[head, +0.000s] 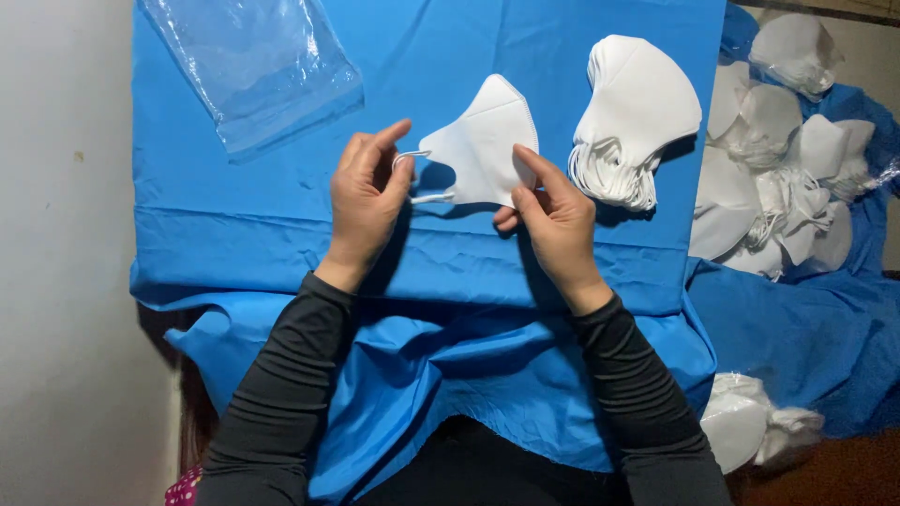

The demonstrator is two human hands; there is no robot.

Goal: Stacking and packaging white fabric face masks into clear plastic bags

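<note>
The left hand (pixel 364 192) pinches the white ear loop (pixel 410 157) of a single folded white mask (pixel 483 142) between thumb and fingertips, while the right hand (pixel 555 217) grips the mask's lower right edge with thumb and forefinger. Both hands are closed on this one mask, holding it just above the blue cloth (pixel 234 215), near the middle of the work surface. The wrists angle inward toward each other, palms turned partly down, forearms in dark ribbed sleeves (pixel 281 394) coming up from the bottom of the view.

Just to the right of the held mask lies a neat stack of masks (pixel 637 108), their loops bunched together at the lower edge. Judging from how things lie, part of the sorting looks done: that stack is squared up, while the one mask in hand is not yet joined to it. Further right, past the edge of the cloth, a loose heap of masks (pixel 787 178) lies jumbled, so a good deal seems left to handle. A few more masks (pixel 750 422) sit at the lower right.

At the upper left, well apart from the hands, a clear plastic bag (pixel 251 66) lies flat on the cloth; it looks empty, so bagging appears not yet begun. A pale wall or floor (pixel 61 234) borders the left side.
</note>
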